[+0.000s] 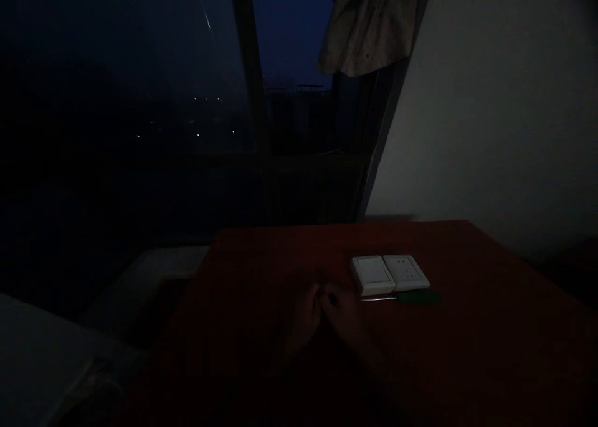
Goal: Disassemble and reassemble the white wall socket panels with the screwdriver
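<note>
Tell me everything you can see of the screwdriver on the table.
The screwdriver lies on its side on the red table, along the near side of the switch and socket. Its green handle, which looks like plastic, is at the right end; a thin, straight, shiny shaft, apparently metal, points left towards the right hand. Neither hand holds it. It is too dark to make out the tip's shape, or whether the screwdriver touches the switch or socket.

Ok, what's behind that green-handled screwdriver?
Just behind the screwdriver sit a white switch plate and a white socket plate, side by side on the red table. What lies under those plates is covered, so I can't tell.
</note>
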Demonstrator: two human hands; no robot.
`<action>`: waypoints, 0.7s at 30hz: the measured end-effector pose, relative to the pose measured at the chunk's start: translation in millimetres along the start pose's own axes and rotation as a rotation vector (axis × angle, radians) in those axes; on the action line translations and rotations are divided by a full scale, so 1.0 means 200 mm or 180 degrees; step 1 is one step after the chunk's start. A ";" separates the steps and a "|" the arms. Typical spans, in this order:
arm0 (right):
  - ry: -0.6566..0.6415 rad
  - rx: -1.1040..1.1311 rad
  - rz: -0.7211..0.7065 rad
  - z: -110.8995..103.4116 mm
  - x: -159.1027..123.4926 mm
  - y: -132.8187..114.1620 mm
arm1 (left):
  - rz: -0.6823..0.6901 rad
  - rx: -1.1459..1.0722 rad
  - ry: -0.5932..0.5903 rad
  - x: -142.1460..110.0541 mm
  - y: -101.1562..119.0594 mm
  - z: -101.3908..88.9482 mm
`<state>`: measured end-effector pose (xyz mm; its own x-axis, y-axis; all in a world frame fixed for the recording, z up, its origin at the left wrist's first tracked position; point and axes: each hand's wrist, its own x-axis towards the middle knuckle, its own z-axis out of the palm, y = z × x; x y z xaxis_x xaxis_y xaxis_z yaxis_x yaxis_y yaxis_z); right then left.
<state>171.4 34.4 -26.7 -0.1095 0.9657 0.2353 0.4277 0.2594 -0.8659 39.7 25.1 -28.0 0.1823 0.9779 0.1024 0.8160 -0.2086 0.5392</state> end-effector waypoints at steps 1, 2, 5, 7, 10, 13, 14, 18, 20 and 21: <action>-0.0001 0.0006 -0.0006 0.00 0.00 0.00 | -0.0004 0.0012 0.0006 0.00 0.00 0.00; -0.0003 0.0010 -0.0008 0.00 0.00 0.01 | -0.0006 0.0019 0.0014 0.00 0.00 0.00; -0.0014 0.0025 -0.0007 0.00 0.00 0.01 | -0.0010 0.0010 0.0032 0.00 0.01 -0.02; -0.0024 0.0037 -0.0007 0.00 0.00 0.01 | -0.0001 -0.0017 0.0013 -0.01 0.01 -0.02; -0.0033 0.0044 0.0006 0.00 -0.01 0.00 | 0.0005 -0.0064 -0.0035 -0.01 0.02 -0.03; -0.0039 0.0037 0.0038 0.00 -0.01 0.00 | -0.0027 -0.0100 -0.0033 -0.01 0.01 -0.02; -0.0042 0.0037 0.0047 0.00 -0.01 -0.01 | -0.0039 -0.0115 -0.0022 -0.01 0.01 -0.03; -0.0062 0.0064 0.0033 0.00 0.00 -0.01 | -0.0070 -0.0239 0.0060 0.01 0.05 -0.08; -0.0068 0.0085 0.0009 -0.01 0.00 0.00 | -0.0134 -0.0459 0.0227 -0.02 0.13 -0.13; -0.0082 0.0098 -0.0018 -0.01 0.00 0.00 | -0.0135 -0.0607 0.0332 -0.06 0.19 -0.16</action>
<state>172.9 34.2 -25.3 -0.1350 0.9640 0.2290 0.3993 0.2644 -0.8779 51.1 6.4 17.0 0.0842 0.9840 0.1568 0.7014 -0.1703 0.6921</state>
